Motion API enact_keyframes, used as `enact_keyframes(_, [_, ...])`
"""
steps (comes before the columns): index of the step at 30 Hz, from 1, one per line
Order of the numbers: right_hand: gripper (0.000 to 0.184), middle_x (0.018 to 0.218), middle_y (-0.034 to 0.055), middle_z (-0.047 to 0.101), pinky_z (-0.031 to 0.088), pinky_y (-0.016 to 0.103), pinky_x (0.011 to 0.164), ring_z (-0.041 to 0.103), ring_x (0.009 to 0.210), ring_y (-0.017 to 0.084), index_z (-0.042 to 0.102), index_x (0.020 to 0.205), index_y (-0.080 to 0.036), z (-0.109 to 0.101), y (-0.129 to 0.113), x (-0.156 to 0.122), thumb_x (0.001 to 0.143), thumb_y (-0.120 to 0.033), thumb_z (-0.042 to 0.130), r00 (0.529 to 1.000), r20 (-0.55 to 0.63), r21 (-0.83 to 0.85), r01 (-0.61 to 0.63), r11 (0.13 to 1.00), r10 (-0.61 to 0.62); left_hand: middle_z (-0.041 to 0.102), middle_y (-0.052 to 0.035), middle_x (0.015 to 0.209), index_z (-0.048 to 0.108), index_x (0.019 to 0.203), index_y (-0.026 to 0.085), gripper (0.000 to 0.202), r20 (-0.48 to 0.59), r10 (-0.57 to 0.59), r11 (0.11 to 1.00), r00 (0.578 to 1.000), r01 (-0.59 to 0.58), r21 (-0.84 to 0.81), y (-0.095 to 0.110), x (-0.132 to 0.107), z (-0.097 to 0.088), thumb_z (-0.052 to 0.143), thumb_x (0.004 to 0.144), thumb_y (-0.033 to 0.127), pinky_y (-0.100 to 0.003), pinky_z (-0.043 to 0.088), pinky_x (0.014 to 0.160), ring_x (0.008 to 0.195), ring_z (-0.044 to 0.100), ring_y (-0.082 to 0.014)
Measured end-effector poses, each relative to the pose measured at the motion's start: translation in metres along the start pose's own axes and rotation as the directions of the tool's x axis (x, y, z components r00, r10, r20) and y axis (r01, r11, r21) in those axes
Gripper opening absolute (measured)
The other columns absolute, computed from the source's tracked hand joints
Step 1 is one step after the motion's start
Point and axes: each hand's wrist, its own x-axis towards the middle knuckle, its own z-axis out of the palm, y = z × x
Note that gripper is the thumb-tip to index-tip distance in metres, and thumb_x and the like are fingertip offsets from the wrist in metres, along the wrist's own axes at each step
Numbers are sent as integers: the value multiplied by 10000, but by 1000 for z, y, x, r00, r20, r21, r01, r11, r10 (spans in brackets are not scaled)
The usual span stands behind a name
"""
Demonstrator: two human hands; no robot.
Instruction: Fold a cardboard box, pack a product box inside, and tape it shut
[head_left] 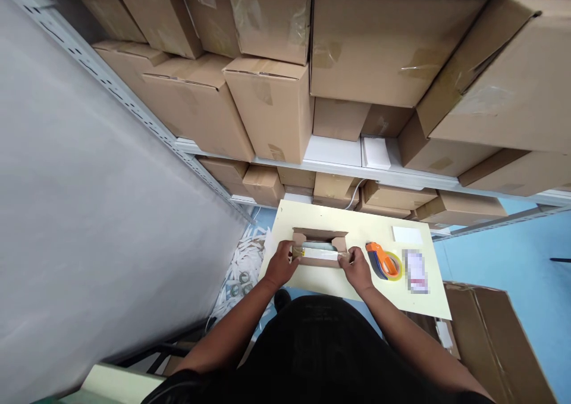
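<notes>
A small, long cardboard box (319, 263) lies on the pale table with its flaps open. Inside it sits a narrow white item (320, 253), with a small yellow mark near its left end. My left hand (282, 265) is closed at the left end of the box, thumb toward the front. At the opposite end, my right hand (357, 270) grips with bent fingers and thumb. Whether the fingertips also pinch the white item is too small to tell. Just right of my right hand rests an orange tape dispenser (379, 259) with a roll of yellowish tape (395, 266).
On the table (330, 213) lie a white card (407, 235) and a blurred-out printed item (416, 271). Shelves (332, 151) full of cardboard boxes (272, 106) rise behind it. Paper scraps (247, 255) litter the floor at left, beside a wall (111, 213). A big carton (495, 338) stands at right.
</notes>
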Motion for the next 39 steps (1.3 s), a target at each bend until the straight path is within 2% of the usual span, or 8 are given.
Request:
enact_keyframes(4, [397,812,-25,561,450,327,635,575,687,209,512,1076,-238,9,1,4,814,-513,626,1000,-4,27,-25,999,25,399,-151,1594,282,1595,243,896,-35,-104,994,994,103,-28,6,19,-2,701,803,250,-350,586,805,875,666,-169])
enact_keyframes(7, [546,840,-16,564,488,350,684,600,733,226,491,1234,-213,11,4,3,804,-516,636,1000,-8,64,-20,998,20,492,-113,1555,251,1616,292,936,67,-63,997,996,66,-36,5,31,-8,711,804,233,-343,572,833,884,660,-176])
enact_keyframes(12, [824,1038,34,587,541,384,763,628,763,218,314,1510,-203,13,6,2,824,-521,641,1000,-6,99,-27,995,27,556,-73,1397,528,1371,282,516,60,2,998,998,1,-59,-4,27,-11,649,870,296,-302,586,745,930,674,-165])
enact_keyframes(18, [569,1162,105,604,559,407,855,648,958,253,524,1354,-205,17,5,2,869,-492,602,994,-10,7,106,994,-106,589,-108,1217,588,1128,208,219,-76,69,993,995,-61,104,-1,28,11,533,987,365,-431,558,957,1096,626,-250])
enact_keyframes(22, [517,1140,136,654,539,456,921,647,1023,289,554,1331,-176,-7,35,3,913,-480,558,980,-71,-87,178,980,-184,543,-168,1419,628,1177,198,237,-100,182,953,978,-150,265,3,36,19,556,968,283,-532,426,1127,1324,506,-339])
enact_keyframes(26, [451,1220,232,651,458,548,1001,586,1180,388,643,1202,-129,-46,89,5,925,-460,516,967,-239,-434,-27,901,-87,615,-138,1415,676,1250,236,321,21,266,916,964,-259,306,0,31,18,538,961,214,-588,369,1131,1321,515,-367])
enact_keyframes(30, [431,1248,239,666,463,540,932,596,1180,402,671,1160,-137,-53,122,12,921,-473,547,985,-100,-602,-171,780,139,674,-133,1351,700,1293,264,425,82,296,911,952,-307,274,-5,27,21,507,937,134,-562,397,1084,1222,587,-358])
enact_keyframes(39, [351,987,174,730,485,444,822,673,957,339,685,1035,-143,-58,106,13,885,-412,516,960,-169,-470,-278,838,224,642,-123,1415,676,1334,246,387,200,332,884,922,-378,276,-6,36,16,521,979,256,-524,420,1063,1179,601,-331])
